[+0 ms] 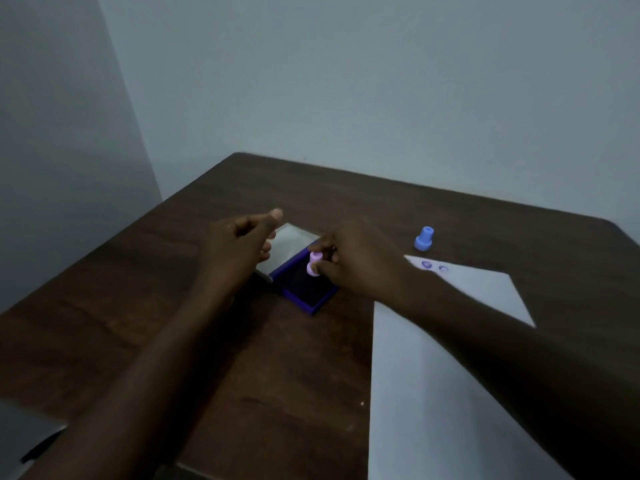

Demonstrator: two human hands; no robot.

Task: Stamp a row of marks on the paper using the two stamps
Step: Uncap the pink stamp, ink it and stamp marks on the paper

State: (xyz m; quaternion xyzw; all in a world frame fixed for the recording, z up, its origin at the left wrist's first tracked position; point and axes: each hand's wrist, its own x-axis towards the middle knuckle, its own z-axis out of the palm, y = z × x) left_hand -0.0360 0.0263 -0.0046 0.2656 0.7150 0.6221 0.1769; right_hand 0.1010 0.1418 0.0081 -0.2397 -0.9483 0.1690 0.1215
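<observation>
Evidently the right hand [360, 261] is pinching the small pink plastic stamp [313, 263] in its grip, pressing it onto the open purple ink pad [304, 289] directly beneath to load ink, while the left hand [239, 244], loosely curled and empty, is hovering beside the pad's lid.

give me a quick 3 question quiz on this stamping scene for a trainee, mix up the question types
1. True or false: the blue stamp stands on the paper.
2. Multiple choice: the right hand holds the pink stamp over
A. the open ink pad
B. the bare table
C. the paper
3. Fill in: the paper's far corner shows ___ stamped marks.

Key
1. False: it stands on the table, just beyond the paper's far corner.
2. A. The pad's lid lies open beside it, near the left hand, which holds nothing.
3. Two.
</observation>
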